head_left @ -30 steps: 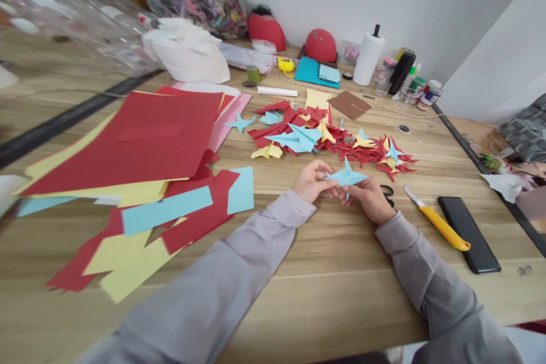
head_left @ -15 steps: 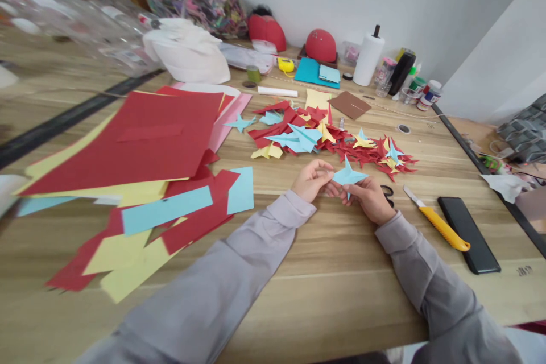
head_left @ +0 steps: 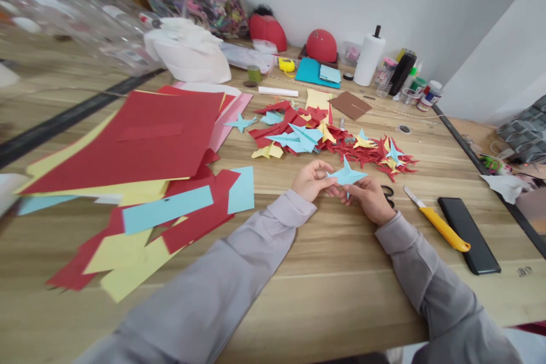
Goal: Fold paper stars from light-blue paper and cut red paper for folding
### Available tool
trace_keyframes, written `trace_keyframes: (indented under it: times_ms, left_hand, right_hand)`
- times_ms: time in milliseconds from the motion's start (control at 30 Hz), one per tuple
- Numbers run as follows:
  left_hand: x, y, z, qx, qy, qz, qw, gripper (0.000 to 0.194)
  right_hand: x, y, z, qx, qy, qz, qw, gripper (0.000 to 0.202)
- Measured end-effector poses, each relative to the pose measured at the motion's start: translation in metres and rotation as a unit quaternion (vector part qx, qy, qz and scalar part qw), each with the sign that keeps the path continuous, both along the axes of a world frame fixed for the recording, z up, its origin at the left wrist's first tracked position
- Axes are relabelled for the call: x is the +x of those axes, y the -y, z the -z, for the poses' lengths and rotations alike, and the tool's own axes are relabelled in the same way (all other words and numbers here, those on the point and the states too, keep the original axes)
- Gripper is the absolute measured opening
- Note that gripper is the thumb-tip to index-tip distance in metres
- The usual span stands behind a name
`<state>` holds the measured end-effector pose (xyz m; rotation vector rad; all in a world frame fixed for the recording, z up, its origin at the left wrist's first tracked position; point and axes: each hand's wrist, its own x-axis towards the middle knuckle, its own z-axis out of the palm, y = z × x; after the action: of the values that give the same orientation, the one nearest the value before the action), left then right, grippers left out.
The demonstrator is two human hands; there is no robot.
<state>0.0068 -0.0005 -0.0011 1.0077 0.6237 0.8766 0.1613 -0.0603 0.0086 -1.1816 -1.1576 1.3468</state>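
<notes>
On the wooden table [head_left: 336, 278], near the middle: a person in grey sleeves works bare-handed with folded paper.
Blue star [head_left: 347, 172]: one, four-pointed, held up between both hands, in front of the paper pile [head_left: 336, 143].
Left hand [head_left: 313, 181]: thumb and fingers pinched on the star's left side.
Right hand [head_left: 371, 199]: thumb and fingers pinched on its lower right; the two hands are close together.
Handling: a light pinch near the centre should suit it best; squeezing the thin points would probably crease them. Even, gentle pressure should flatten the folds.
Cutting tools: one yellow knife [head_left: 443, 228], blade out, and one pair of black loops, apparently scissors [head_left: 388, 197], partly hidden behind the right hand.
Phone [head_left: 471, 236]: one, black, just under the knife's handle end.
Blue strip [head_left: 168, 209]: one, among the scraps at left.
Brown sheet [head_left: 350, 104]: one, behind the pile.
Pile: red, yellow and blue pieces, too overlapped to count.
</notes>
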Motion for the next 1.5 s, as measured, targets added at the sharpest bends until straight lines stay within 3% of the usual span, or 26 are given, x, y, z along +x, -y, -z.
trace_keyframes:
  times_ms: [433,567,933,1233,1500]
  left_hand:
    - [0.001,0.0041,-0.0025,0.035,-0.008,-0.018,0.999,0.05]
    - [0.0006,0.0057,-0.0033,0.046,-0.019,-0.016,0.999,0.053]
    - [0.0,0.0008,0.0007,-0.003,0.003,0.037,0.999,0.046]
    - [-0.0013,0.0006,-0.0008,-0.056,0.019,0.023,0.998,0.045]
    - [-0.0006,0.0013,0.0005,-0.026,0.017,0.028,0.999,0.052]
  right_hand:
    - [-0.0032,0.0018,0.0003,0.01,0.021,0.023,0.999,0.024]
    - [-0.0021,0.0015,0.0004,0.015,0.031,0.001,0.999,0.025]
    - [-0.0003,0.0009,0.001,0.006,-0.004,-0.017,1.0,0.021]
    - [-0.0038,0.0018,0.0006,-0.012,-0.055,0.058,0.997,0.028]
    - [-0.0032,-0.0008,0.0028,-0.017,-0.08,0.102,0.991,0.032]
